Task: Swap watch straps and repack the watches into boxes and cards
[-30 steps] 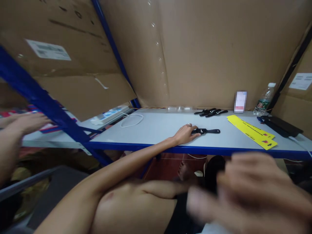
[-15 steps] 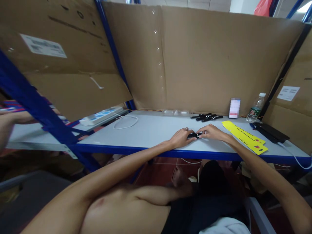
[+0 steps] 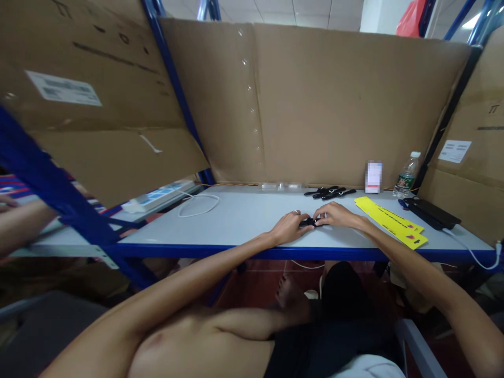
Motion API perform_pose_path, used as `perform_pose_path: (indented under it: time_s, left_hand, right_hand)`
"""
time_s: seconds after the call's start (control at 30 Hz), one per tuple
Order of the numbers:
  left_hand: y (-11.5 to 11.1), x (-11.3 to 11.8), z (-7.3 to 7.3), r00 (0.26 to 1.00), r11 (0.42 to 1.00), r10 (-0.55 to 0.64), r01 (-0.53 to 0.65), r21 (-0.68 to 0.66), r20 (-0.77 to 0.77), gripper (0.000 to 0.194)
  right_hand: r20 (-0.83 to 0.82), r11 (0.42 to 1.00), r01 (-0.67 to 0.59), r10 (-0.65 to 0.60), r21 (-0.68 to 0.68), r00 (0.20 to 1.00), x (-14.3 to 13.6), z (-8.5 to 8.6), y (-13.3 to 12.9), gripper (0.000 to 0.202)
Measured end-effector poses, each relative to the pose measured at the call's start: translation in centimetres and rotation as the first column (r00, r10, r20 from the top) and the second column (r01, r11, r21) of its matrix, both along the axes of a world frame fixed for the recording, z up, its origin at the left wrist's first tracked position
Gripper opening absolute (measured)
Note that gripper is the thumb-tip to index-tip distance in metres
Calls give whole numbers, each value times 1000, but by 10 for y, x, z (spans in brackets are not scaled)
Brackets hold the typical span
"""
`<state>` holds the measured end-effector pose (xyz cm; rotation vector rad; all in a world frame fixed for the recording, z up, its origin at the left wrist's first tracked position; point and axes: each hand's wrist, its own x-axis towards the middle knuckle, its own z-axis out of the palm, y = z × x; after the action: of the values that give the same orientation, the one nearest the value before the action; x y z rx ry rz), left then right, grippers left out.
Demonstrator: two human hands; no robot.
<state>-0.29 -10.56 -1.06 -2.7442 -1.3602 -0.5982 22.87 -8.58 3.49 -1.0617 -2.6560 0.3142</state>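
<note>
On the tabletop near the front edge, a small black strap-like piece (image 3: pixel 306 222) with a shiny bit at its middle lies between my hands. My left hand (image 3: pixel 289 228), wearing a ring, has its fingers closed on the left end of the piece. The right end is pinched by the fingertips of my right hand (image 3: pixel 335 214). My fingers cover much of the piece, so its exact kind does not show. Several similar black pieces (image 3: pixel 329 192) with shiny parts lie in a loose pile behind my hands.
Yellow printed strips (image 3: pixel 389 223) lie right of my hands. Beyond them are a black case-like object (image 3: pixel 432 212) with a white cable, a phone (image 3: pixel 374 177) and a plastic bottle (image 3: pixel 405 178). A power strip (image 3: pixel 159 196) sits left. Another person's arm (image 3: pixel 25 228) shows beyond the blue post.
The whole view has shifted slightly, with the scene sitting a little lower and further left. Both hands stay on the black piece, with only slight finger movement.
</note>
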Motion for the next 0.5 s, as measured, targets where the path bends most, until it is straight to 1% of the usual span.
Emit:
perform_pose_path:
  time_s: [0.17,0.33,0.4,0.5]
  left_hand:
    - [1,-1,-2,1000,1000,1,-1,-8,15,46]
    - [3,-2,-3,1000,1000,-11,11,-16,23,45]
    - [3,-2,-3,1000,1000,-13,13,-12,25,44]
    - [4,-2,-4,999,1000,-12,12,-2,39,44]
  right_hand:
    - [8,998,9,-9,68,1000,-2,-3,-2,15]
    - [28,993,51,-54,105,998,-4,-8,-9,15]
    - [30,987,87,-92,134,995,-6,-11,-13,16]
    - [42,970,171,-181,173,983,-12,-15,-22,17]
